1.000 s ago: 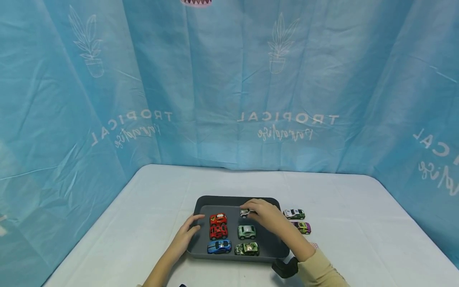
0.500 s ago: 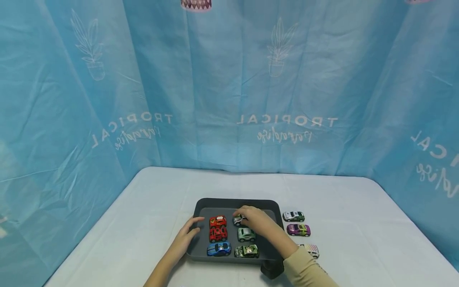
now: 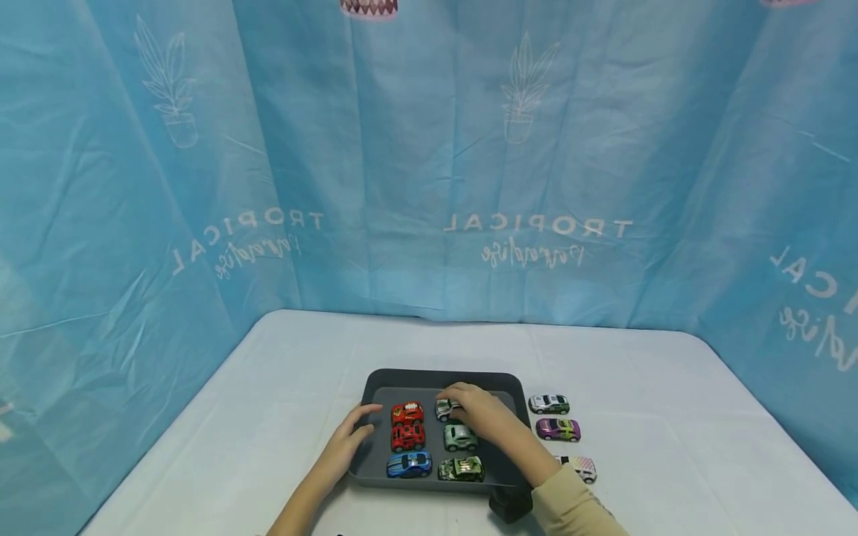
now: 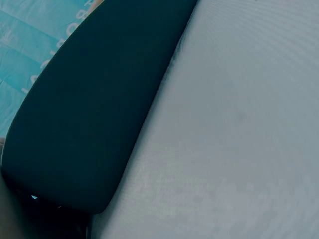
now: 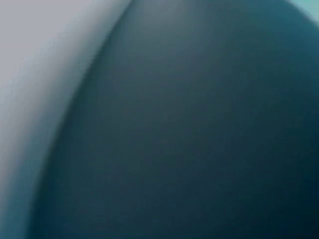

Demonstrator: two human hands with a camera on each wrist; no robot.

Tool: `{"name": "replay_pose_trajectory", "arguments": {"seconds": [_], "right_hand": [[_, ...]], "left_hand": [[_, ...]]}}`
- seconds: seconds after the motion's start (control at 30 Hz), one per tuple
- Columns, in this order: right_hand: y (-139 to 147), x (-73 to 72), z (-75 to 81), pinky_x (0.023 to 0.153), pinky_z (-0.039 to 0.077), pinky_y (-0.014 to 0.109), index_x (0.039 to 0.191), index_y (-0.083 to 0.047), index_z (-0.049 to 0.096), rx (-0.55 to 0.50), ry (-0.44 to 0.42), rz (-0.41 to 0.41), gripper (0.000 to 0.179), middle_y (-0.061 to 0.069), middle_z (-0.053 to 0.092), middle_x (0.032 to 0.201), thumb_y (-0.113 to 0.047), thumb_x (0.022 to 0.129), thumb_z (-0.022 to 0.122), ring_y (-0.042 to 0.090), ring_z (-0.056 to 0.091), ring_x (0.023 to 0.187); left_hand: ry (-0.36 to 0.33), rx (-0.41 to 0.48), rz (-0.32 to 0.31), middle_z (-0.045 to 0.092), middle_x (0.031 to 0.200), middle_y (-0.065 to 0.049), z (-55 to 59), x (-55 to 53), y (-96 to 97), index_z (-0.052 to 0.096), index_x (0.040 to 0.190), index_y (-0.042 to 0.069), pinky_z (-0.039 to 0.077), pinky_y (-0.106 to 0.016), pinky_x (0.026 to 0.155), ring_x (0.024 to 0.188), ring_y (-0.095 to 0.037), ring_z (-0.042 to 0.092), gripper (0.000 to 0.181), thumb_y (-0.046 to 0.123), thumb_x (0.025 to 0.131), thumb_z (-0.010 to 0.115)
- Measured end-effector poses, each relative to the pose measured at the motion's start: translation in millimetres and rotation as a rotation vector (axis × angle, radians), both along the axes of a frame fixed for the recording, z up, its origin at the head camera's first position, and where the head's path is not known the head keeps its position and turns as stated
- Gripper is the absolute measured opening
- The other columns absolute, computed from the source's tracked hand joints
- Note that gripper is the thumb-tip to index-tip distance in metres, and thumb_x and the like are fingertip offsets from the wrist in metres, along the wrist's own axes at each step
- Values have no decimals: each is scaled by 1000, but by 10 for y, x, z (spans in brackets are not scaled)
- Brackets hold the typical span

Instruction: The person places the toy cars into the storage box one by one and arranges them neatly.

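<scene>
In the head view, a dark grey tray (image 3: 429, 485) lies on the table. My left hand (image 3: 339, 449) rests at its left rim, thumb and fingers reaching loosely over the edge. My right hand (image 3: 485, 417) pinches a white and dark toy car (image 3: 445, 409) at the back of the tray; the hand hides part of it. Below that car stand a pale green toy car (image 3: 460, 438) and a camouflage toy car (image 3: 461, 469). To the left, two red toy cars (image 3: 407, 437) and a blue toy car (image 3: 409, 464) form a column. Both wrist views show mainly the tray's dark wall (image 4: 94, 109).
Right of the tray stand a white and green toy car (image 3: 549, 404), a purple toy car (image 3: 558, 429) and a white patterned one (image 3: 582, 468), partly behind the sleeve. A black device (image 3: 511, 504) sits under the right wrist. Blue curtains (image 3: 415, 186) surround the white table (image 3: 281, 387).
My right hand has shifted slightly left with the white and dark toy car, lining it up above the pale green one, then held still. The left hand stays at the rim.
</scene>
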State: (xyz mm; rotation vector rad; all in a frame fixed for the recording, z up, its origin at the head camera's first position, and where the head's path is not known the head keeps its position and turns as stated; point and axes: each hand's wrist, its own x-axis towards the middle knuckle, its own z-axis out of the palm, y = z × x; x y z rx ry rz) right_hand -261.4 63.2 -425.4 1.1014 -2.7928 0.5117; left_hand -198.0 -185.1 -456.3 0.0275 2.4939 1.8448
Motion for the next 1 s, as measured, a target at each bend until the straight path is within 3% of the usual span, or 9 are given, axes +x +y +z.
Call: {"name": "replay_pose_trajectory", "arguments": {"seconds": [0.3,0.53,0.8,1.0], "right_hand": [[179,145,109,75,54,32,115,-14,61,-71,162,2,32,4,62,114,-14,83,63,19,61,101],[393,287,171,83,52,33,113,-14,62,-97,217,-36,34,2,62,113,-11,79,67,19,60,104],[676,454,218,80,53,32,110,-17,63,-149,312,-131,38,-2,64,110,-12,74,72,16,63,99],[928,564,199,69,54,27,107,-15,64,-192,340,-203,38,-1,66,105,-9,71,74,13,64,85]], "left_hand": [[13,8,-8,20,149,-22,2,5,-3,49,127,10,5,-66,106,138,-44,7,37,13,90,44],[5,0,-6,18,149,-22,5,7,-1,49,127,10,5,-66,105,138,-45,6,37,13,90,44],[1,-12,-2,19,149,-22,1,9,-12,49,127,12,6,-67,105,137,-46,6,37,15,91,44],[8,-15,-12,23,148,-21,-1,10,-13,49,127,12,7,-66,106,137,-45,10,37,15,91,44]]}}
